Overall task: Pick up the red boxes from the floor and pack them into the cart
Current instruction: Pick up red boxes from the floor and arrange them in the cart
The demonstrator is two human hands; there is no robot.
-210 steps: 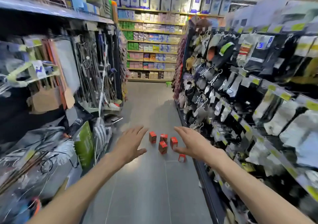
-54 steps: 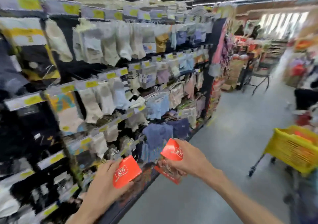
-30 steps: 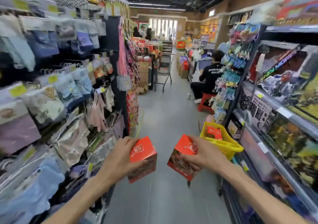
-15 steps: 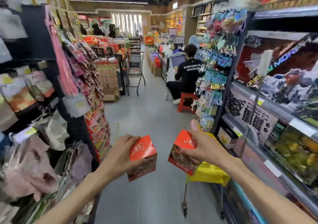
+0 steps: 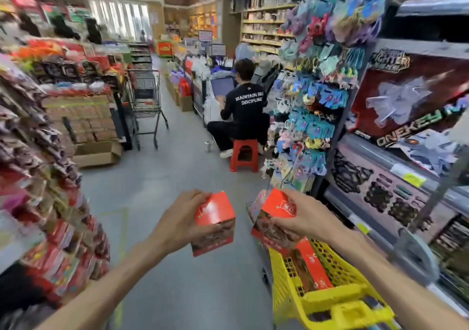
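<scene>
My left hand (image 5: 177,225) grips one red box (image 5: 215,218) from its left side, held at chest height over the aisle floor. My right hand (image 5: 302,218) grips a second red box (image 5: 275,208) from the right, just above the front end of the yellow cart (image 5: 330,301). The cart stands at the lower right, under my right forearm. At least one red box (image 5: 312,266) lies inside its basket.
A person in black sits on a red stool (image 5: 244,155) ahead in the aisle. A metal shopping cart (image 5: 147,98) stands further back left. Snack racks (image 5: 50,177) line the left, toy shelves (image 5: 396,152) the right. A cardboard box (image 5: 97,153) lies on the floor.
I have moved closer to the yellow cart, which now sits under my right arm. Both hands still hold their red boxes, the right one now above the cart's front.
</scene>
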